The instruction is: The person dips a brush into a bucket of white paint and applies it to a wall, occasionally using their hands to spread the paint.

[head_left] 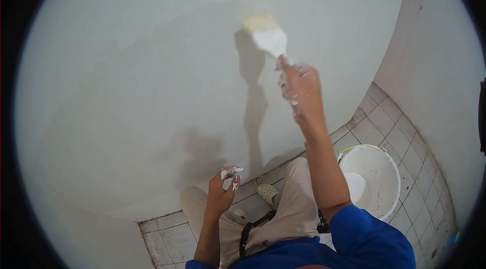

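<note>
My right hand [302, 87], smeared with white paint, is closed around the handle of a wide paintbrush [271, 38]. The brush has a white body and pale yellow bristles, which are slightly blurred against the whitish wall [167, 81]. Lower down, near my knee, my left hand [226, 187] is half curled, thumb and fingers apart. White paint coats its fingertips, and I see nothing held in it. To the right of my legs stands a white bucket [387, 178] with white liquid pooled at its bottom and splashes on its inner side.
Stained floor tiles [412, 200] run along the foot of the wall. Another wall [445, 66] rises at the right. My bent legs in beige trousers [288, 203] and a cream clog [267, 193] are close to the wall. A dark strap [246, 238] crosses my lap.
</note>
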Demonstrator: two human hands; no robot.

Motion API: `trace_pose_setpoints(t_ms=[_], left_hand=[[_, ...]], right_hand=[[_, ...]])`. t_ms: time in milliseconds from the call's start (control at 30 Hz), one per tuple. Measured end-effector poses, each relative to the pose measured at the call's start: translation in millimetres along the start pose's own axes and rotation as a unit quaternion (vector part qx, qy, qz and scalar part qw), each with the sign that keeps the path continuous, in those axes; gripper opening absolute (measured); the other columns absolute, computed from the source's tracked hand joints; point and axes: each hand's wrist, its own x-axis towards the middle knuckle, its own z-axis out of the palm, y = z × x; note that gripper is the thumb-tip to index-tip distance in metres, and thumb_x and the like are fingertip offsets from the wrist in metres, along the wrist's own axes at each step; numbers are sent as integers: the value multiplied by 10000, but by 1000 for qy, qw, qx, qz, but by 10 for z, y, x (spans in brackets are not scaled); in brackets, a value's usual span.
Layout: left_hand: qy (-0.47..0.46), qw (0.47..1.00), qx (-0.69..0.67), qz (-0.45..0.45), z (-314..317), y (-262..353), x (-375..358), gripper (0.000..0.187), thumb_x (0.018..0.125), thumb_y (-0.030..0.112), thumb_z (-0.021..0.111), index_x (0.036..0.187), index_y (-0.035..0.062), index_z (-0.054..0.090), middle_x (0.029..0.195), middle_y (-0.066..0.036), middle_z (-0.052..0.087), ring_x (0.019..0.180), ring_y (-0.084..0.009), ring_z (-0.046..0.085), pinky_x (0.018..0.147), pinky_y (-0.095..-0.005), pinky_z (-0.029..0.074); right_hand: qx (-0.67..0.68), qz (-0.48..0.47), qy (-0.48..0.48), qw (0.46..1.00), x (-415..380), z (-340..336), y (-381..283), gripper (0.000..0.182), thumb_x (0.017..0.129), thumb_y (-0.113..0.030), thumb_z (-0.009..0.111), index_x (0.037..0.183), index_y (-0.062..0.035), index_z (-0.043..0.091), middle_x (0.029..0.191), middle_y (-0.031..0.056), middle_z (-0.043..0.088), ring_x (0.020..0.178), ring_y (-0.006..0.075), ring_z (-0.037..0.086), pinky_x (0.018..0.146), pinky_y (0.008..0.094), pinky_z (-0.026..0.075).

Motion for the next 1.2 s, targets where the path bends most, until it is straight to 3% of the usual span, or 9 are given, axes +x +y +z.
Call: trace_pose_setpoints(t_ms=[133,200,267,367,633,800,933,1033,1200], left_hand=[[8,1000,-11,-10,-13,-14,-25,181,834,44,590,1009,3,611,905,-113,642,816,-199,629,772,-296,478],[13,1000,-20,-10,-21,-34,-5,182,835,43,588,1011,3,611,909,-116,642,821,-204,631,773,-297,478],[14,999,-35,-15,-37,-68,-35,185,834,41,586,1014,3,611,915,-119,643,826,-208,633,773,-297,478],[16,999,-25,21,-103,-10,-42,190,834,39,584,1020,4,610,913,-120,643,830,-208,633,768,-297,478],[12,999,-50,-8,-18,-65,-59,183,835,44,586,1011,1,612,907,-110,638,821,-191,622,765,-294,476],[11,999,-34,15,12,0,-23,188,833,41,591,1015,-1,612,910,-112,639,821,-191,626,769,-294,478],[10,999,-48,6,-7,-53,-26,190,828,31,587,1012,-3,617,913,-118,640,823,-197,631,767,-296,479],[-1,999,-34,14,-50,-39,-21,190,822,22,584,1007,-2,620,914,-123,640,828,-201,634,767,-296,479],[8,999,-35,22,-36,-100,2,189,816,14,584,1001,-1,623,913,-124,639,831,-202,633,772,-296,478]], right_hand=[[-166,-32,24,985,-214,-51,1282,362,879,-337,600,667,-46,570,487,-44,408,402,57,354,368,246,249],[-35,206,13,978,-576,-259,1811,353,867,-320,616,644,-52,565,476,-32,418,381,79,359,362,266,250],[-24,320,16,947,-895,-459,2187,333,850,-305,639,635,-63,560,470,-36,417,376,88,369,368,264,261],[-90,337,-7,937,-821,-615,2152,317,838,-302,653,641,-70,564,474,-39,414,383,79,371,374,257,266],[-2,6,1,1000,162,-311,-112,395,861,-325,610,617,-18,566,500,-33,428,420,60,328,385,255,236],[-42,41,-11,998,181,-298,720,318,837,-315,649,715,-24,610,497,-45,423,391,54,334,364,222,232],[-133,281,-23,950,-458,-637,1656,319,836,-303,641,671,-34,595,493,-11,456,367,80,362,356,222,266],[-125,351,-53,927,-569,-724,1789,317,834,-299,640,670,-32,591,495,7,472,364,85,388,354,230,281],[-20,144,-29,989,-19,-434,480,364,857,-279,622,588,-55,524,484,-48,410,386,53,346,350,227,218]])
